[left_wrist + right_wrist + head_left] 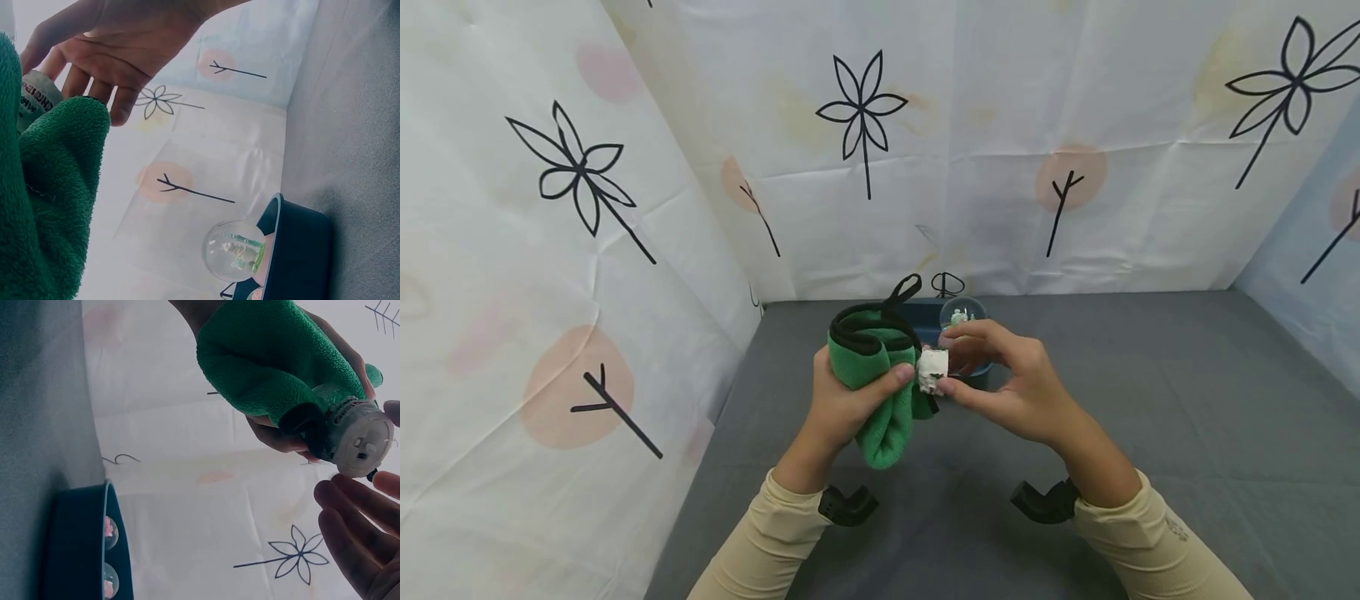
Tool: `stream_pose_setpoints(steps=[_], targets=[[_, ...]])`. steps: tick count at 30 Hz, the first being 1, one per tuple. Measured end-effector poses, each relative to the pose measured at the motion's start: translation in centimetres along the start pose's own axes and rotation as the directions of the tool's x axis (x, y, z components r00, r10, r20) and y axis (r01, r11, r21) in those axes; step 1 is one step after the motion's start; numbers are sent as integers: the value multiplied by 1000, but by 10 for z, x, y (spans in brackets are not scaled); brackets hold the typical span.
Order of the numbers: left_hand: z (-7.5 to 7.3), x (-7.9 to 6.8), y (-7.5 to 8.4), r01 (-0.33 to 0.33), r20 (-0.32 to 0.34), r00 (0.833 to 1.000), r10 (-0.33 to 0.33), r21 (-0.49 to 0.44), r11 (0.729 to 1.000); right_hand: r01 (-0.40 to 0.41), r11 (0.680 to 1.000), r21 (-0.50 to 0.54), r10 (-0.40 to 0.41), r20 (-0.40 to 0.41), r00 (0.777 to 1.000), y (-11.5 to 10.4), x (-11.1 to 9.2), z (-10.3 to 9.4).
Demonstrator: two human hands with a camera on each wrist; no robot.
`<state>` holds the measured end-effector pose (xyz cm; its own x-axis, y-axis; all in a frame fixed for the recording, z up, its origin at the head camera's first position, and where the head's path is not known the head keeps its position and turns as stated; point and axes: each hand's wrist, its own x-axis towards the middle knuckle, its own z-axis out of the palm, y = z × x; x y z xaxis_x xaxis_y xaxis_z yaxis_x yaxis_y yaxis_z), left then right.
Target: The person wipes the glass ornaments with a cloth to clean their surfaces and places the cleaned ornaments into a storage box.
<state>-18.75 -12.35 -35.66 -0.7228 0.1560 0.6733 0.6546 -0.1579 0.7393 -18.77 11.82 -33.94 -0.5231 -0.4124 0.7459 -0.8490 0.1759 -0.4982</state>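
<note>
My left hand [838, 408] grips a folded green cloth [883, 425] with black edging and a hanging loop. Nested in the cloth is a small snow globe, its white base [933, 368] sticking out to the right; the right wrist view shows its flat round underside [364, 447] and a bit of clear dome. The thumb and fingers of my right hand [1018, 379] pinch that base. Lettering shows on the base's side [39, 99] in the left wrist view. Cloth hides most of the dome.
Behind the hands, a dark blue bin [303, 250] stands on the grey tabletop [1150, 400]. A larger snow globe [232, 251] sits in it, and smaller globes with pink figures [110, 532] show at its rim. Patterned white fabric [970, 108] hangs around the table.
</note>
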Motion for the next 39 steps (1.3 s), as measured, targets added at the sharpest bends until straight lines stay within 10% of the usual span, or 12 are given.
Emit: stream_pose_setpoints(steps=[11, 39], targets=[[0, -1, 0, 44, -34, 998, -43, 31, 999, 164, 986, 41, -165, 10, 986, 5, 2, 1], [2, 0, -1, 14, 43, 999, -14, -12, 1000, -72, 997, -11, 73, 98, 992, 0, -2, 0]])
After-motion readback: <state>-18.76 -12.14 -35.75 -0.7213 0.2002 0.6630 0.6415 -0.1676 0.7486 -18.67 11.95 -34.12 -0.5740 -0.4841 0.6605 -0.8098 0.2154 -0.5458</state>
